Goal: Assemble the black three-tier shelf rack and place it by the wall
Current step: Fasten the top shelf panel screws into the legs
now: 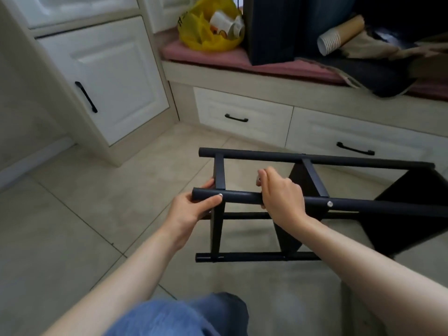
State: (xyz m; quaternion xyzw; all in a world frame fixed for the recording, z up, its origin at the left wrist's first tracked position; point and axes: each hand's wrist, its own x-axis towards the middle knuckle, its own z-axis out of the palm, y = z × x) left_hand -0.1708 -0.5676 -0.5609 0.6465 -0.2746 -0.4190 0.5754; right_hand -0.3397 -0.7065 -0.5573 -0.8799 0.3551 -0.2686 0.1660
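— Where's the rack?
— The black rack (315, 161) lies on its side on the tiled floor (97, 214), its near upper tube (242, 197) under both hands.
— And the grip?
— The left hand (194, 209) grips the tube's end, thumb beside a silver screw (220, 195). The right hand (281, 197) lies over the tube just to the right, fingers curled; on what, I cannot tell.
— Beyond them?
— A drawer bench (242, 112), carrying a yellow bag (206, 32) and paper cups (332, 42).

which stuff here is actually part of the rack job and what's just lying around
Job: black rack lying on its side, its screws, left hand and right hand gripping it.
Lying about: yellow bag, paper cups, black bag, pink cushion.
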